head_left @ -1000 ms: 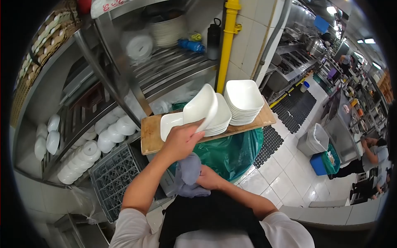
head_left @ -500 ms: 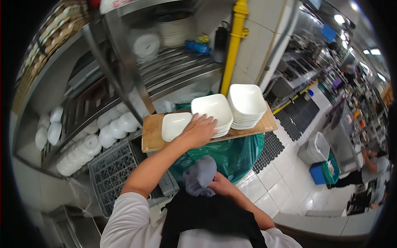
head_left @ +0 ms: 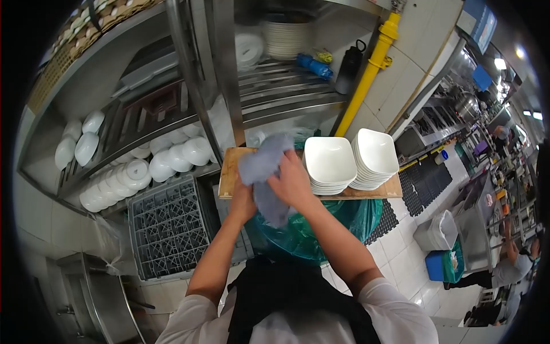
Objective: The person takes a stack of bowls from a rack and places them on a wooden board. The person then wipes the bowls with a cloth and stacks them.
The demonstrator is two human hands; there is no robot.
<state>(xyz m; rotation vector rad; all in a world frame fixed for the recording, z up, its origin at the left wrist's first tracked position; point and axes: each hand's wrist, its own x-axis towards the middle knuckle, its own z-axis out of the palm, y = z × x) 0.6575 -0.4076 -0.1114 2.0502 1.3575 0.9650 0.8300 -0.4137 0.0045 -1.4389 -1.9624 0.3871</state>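
A crumpled grey cloth (head_left: 268, 166) hangs over the left part of a wooden board (head_left: 230, 166), between my two hands. My right hand (head_left: 293, 182) is closed on the cloth from the right. My left hand (head_left: 243, 199) is against the cloth's lower left side, its fingers partly hidden; whether anything is inside the cloth cannot be seen. Just right of my right hand stands a stack of white square bowls (head_left: 330, 160). A second stack of similar white bowls (head_left: 377, 152) stands beside it at the board's right end.
Below the board is a bin lined with a green bag (head_left: 309, 232). A grey dish rack (head_left: 169, 229) is at the left, under a shelf with white bowls (head_left: 137, 174). A yellow pipe (head_left: 369, 69) rises behind. A co-worker (head_left: 510, 269) stands far right.
My left hand has left the bowls and come to the cloth. My right hand has raised the cloth from my apron to the board. The single bowl at the left is no longer visible.
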